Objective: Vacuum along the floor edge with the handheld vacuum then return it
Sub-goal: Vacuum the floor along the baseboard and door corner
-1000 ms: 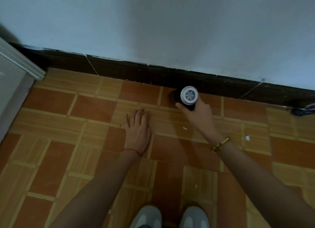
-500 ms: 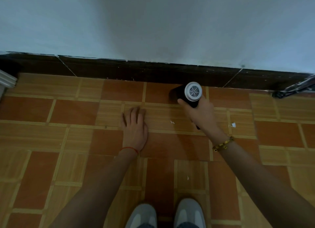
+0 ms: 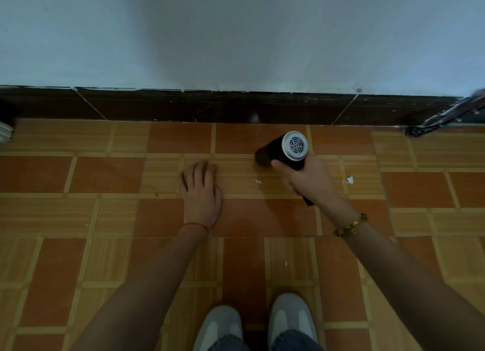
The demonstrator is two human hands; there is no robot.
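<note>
While the right hand [image 3: 308,178] is wrapped tight around its black handle, the handheld vacuum [image 3: 284,151] sits low over the tiled floor [image 3: 105,177]. Its black body points away from the hand and to the left, toward the dark strip [image 3: 210,106] at the bottom of the wall [image 3: 236,35]. Its silver round end with the little grill faces up toward the camera. The front end of the vacuum is close to the floor, near the dark strip but not touching it; whether it touches the floor cannot be told.

Just below the vacuum's front end, beside the gripping hand, a small white scrap [image 3: 258,181] lies on the floor. Another white scrap [image 3: 349,179] lies on the other side of that hand. A bead bracelet [image 3: 350,226] is on the right wrist.

The left hand [image 3: 202,193] is well to the left of the vacuum. It lies flat on the floor, palm down, fingers spread a bit, holding nothing. A red string [image 3: 195,226] goes around its wrist.

Nearer the person, two grey and white shoes [image 3: 254,324] stand on the tiles. Far off to the right, a metal bar [image 3: 446,115] leans at the wall's edge.
</note>
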